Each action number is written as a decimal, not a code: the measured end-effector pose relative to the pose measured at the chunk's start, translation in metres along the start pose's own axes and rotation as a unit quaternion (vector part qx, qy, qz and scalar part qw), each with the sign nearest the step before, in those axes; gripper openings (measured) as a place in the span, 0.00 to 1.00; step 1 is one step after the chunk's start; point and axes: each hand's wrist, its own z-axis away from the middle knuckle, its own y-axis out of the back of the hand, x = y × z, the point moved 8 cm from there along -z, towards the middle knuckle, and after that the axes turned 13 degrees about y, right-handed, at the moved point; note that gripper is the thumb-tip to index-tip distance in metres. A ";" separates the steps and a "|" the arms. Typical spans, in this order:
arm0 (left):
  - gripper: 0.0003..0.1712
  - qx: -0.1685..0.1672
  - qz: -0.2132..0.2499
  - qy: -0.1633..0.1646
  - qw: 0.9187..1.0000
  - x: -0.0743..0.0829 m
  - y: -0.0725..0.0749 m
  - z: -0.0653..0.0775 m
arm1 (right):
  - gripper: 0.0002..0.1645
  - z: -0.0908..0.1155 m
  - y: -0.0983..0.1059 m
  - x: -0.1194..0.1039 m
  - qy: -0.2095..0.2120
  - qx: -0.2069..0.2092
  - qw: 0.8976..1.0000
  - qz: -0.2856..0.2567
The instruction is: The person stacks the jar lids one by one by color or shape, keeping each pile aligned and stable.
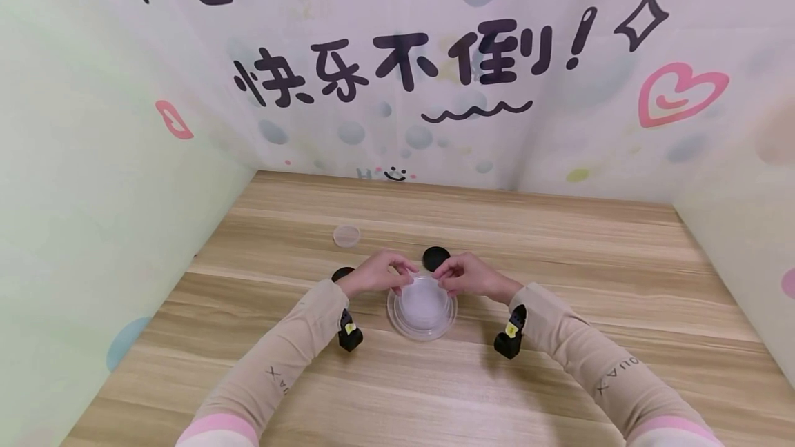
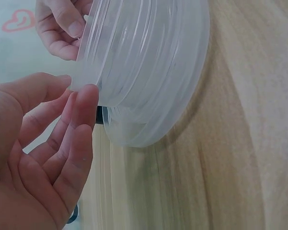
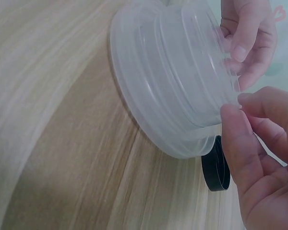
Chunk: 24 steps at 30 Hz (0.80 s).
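While left hand and right hand, nearly closed, pinch clear tub by its rim, even pressure seems best; back edge of table lies beyond.

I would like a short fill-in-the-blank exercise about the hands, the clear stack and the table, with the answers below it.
The left hand and right hand pinch the clear stack near its ____, not its base.
The clear disc lies nearer the ____ hand than the right.
The round piece just beyond the stack is coloured ____.
The table shows ____ grain.
Missing words: top; left; black; wood.
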 end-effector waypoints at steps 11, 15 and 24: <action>0.15 -0.002 0.023 0.012 1.000 -0.007 0.004 -0.001 | 0.12 0.001 0.002 0.006 0.005 -0.001 1.000 -0.017; 0.16 0.005 0.038 0.010 0.999 -0.011 0.008 -0.001 | 0.13 0.001 0.005 0.008 0.008 0.002 1.000 -0.008; 0.16 0.047 0.035 0.001 0.998 -0.012 0.025 0.004 | 0.16 -0.005 0.012 0.000 0.022 0.004 0.999 0.033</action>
